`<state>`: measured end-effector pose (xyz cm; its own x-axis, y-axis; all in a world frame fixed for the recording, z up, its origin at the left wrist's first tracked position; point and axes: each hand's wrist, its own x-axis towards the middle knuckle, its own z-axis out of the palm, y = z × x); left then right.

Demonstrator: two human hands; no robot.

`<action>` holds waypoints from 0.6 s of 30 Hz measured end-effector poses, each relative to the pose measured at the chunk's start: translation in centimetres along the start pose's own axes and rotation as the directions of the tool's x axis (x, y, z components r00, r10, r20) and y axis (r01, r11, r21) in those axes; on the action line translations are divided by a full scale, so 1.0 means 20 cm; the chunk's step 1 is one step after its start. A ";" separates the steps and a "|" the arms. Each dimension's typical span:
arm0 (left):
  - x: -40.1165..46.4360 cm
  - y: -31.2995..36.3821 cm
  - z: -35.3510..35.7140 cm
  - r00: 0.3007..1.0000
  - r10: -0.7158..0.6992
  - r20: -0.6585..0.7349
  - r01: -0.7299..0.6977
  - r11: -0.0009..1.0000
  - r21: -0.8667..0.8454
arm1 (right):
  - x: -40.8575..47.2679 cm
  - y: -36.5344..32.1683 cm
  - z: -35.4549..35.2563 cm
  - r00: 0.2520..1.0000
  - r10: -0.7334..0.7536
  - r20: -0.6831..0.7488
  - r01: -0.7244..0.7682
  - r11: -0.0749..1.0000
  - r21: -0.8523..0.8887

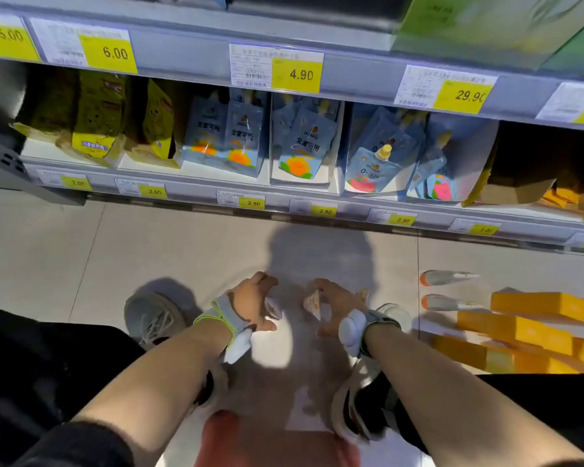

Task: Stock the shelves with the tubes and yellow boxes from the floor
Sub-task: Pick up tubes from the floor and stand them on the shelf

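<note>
My left hand (255, 303) and my right hand (334, 303) hang low over the floor, facing each other, each curled round a small white tube. The left tube (273, 307) shows beside the left palm, and the right tube (312, 305) has an orange mark on it. Two grey tubes with orange caps (447, 278) (449, 302) lie on the floor to the right. Several long yellow boxes (536, 303) lie in a loose pile at the right edge. The bottom shelf (196, 192) holds pouches; an open carton with yellow boxes (560, 197) sits at its right end.
Blue spouted pouches (300, 146) and yellow-green bags (95, 123) fill the bottom shelf. Yellow price tags (295, 75) line the shelf edges. My two shoes (152, 318) (395, 315) stand on the grey tiled floor on either side of my hands.
</note>
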<state>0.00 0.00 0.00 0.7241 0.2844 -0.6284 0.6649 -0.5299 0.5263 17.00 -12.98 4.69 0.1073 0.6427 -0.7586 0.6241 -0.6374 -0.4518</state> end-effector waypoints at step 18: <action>0.02 0.03 0.12 0.953 -0.260 -0.153 0.195 0.919 -0.343 | 0.18 0.05 0.13 0.990 0.051 -0.131 -0.062 0.994 -0.087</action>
<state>0.26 -2.00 -1.37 0.5459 0.5314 -0.6478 0.8150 -0.1575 0.5576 15.93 -12.37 0.35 0.2391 0.6597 -0.7125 0.6811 -0.6369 -0.3612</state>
